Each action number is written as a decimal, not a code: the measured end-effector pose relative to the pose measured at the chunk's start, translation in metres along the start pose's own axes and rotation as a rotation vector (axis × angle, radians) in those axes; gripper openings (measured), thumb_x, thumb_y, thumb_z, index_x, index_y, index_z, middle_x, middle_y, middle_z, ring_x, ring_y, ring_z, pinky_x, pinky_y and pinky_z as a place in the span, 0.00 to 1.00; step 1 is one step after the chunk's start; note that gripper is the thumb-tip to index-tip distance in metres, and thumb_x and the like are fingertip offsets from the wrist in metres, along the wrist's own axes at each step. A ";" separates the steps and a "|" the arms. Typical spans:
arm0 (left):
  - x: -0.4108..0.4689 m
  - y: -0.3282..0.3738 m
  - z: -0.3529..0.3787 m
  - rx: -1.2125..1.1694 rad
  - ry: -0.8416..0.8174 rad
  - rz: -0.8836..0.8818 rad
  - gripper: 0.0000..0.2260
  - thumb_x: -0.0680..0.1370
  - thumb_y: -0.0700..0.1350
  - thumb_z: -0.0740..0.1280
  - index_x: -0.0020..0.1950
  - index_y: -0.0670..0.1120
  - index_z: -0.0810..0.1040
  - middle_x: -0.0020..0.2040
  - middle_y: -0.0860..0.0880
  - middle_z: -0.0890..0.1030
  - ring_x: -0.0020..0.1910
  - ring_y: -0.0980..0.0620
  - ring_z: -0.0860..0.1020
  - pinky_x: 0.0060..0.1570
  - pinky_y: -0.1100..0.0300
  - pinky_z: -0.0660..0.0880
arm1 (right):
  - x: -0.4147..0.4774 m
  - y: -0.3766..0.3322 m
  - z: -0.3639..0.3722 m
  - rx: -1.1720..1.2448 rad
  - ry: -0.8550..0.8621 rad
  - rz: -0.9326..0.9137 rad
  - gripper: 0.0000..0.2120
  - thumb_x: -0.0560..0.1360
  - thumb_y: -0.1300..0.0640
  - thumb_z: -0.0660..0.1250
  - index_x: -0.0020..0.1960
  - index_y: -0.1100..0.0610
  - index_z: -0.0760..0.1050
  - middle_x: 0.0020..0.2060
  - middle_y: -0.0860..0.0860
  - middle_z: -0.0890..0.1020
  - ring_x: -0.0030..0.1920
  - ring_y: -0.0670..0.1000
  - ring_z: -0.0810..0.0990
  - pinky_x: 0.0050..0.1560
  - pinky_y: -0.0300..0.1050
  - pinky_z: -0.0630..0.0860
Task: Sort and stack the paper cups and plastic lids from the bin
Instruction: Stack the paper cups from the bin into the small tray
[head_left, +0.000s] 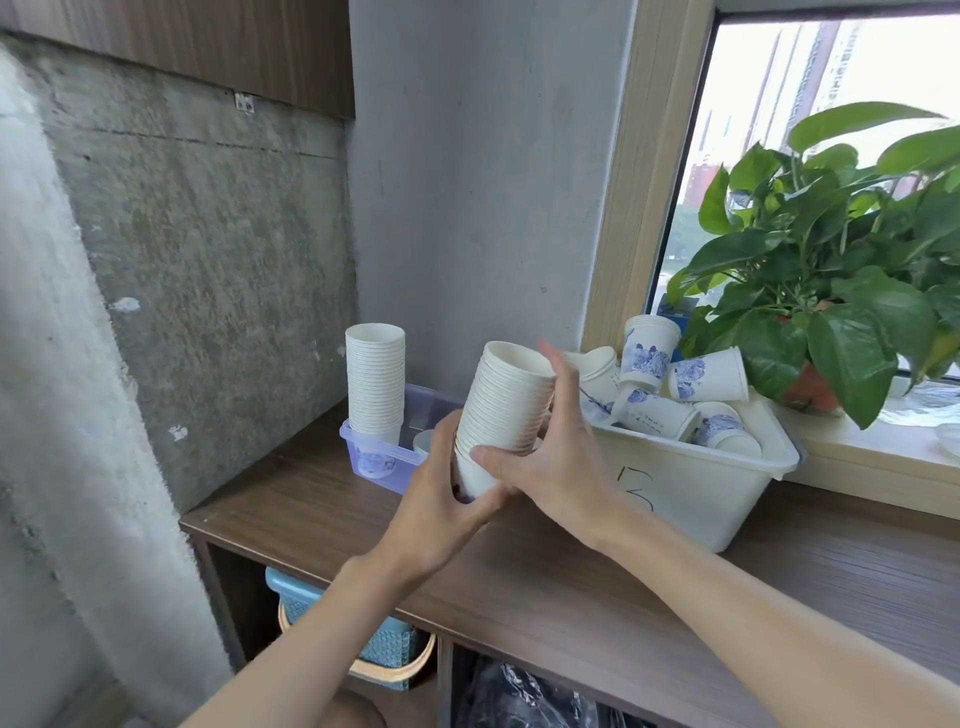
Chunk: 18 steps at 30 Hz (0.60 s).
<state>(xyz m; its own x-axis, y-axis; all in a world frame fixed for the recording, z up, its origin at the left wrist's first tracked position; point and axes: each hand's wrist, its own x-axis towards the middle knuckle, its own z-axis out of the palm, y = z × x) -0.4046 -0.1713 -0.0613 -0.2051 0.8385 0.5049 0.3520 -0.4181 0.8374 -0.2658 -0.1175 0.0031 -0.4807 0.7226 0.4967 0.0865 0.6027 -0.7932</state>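
Holding a tilted stack (506, 410) of plain white paper cups above the wooden worktop (519, 597), a person appears to be partway through the sort.

To the left of the hands and a little beyond them, a taller pile (375, 379) of the same plain cups stands upright in a small clear tub (363, 452).

The left hand (441, 499) grips the stack from below, its fingers wrapped round the base. The right hand (550, 462) clasps the same stack from its right side, with the thumb across the lower front, the fingers curled behind, and one fingertip raised near the rim.

Just right of the hands, a white bin (701, 499) rests on the worktop. Blue-printed cups (706, 374) lie jumbled in it, some on their sides and a few nested. Further right, a leafy plant (841, 249) stands on the window sill.

By the look of it, the plain cups are mostly gathered into these two lots. The printed cups are not yet sorted. No plastic lids can be made out with any certainty, so that part of the job cannot be judged.
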 end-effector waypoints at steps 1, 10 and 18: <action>0.002 -0.003 -0.008 0.053 -0.037 -0.007 0.28 0.75 0.44 0.75 0.70 0.53 0.66 0.60 0.55 0.79 0.57 0.58 0.79 0.52 0.65 0.76 | 0.004 -0.001 0.001 -0.022 0.033 -0.015 0.49 0.65 0.59 0.79 0.70 0.34 0.51 0.61 0.41 0.71 0.56 0.45 0.76 0.43 0.37 0.79; 0.011 -0.060 -0.056 0.638 -0.114 -0.092 0.16 0.77 0.44 0.70 0.64 0.49 0.74 0.57 0.57 0.70 0.48 0.59 0.75 0.50 0.71 0.68 | 0.049 -0.012 -0.011 -0.110 0.155 -0.083 0.46 0.65 0.56 0.79 0.71 0.42 0.51 0.61 0.48 0.73 0.54 0.52 0.75 0.46 0.40 0.72; -0.007 -0.055 -0.069 0.657 -0.095 -0.031 0.18 0.72 0.60 0.69 0.55 0.49 0.76 0.49 0.61 0.68 0.47 0.65 0.72 0.47 0.73 0.67 | 0.087 0.001 0.026 -0.158 0.147 -0.073 0.46 0.65 0.55 0.78 0.71 0.43 0.51 0.60 0.45 0.70 0.56 0.53 0.75 0.52 0.52 0.78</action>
<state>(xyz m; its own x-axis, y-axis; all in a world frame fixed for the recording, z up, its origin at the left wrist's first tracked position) -0.4857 -0.1783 -0.0965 -0.1530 0.8866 0.4365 0.8368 -0.1187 0.5345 -0.3304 -0.0626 0.0369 -0.3593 0.7098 0.6059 0.1972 0.6923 -0.6941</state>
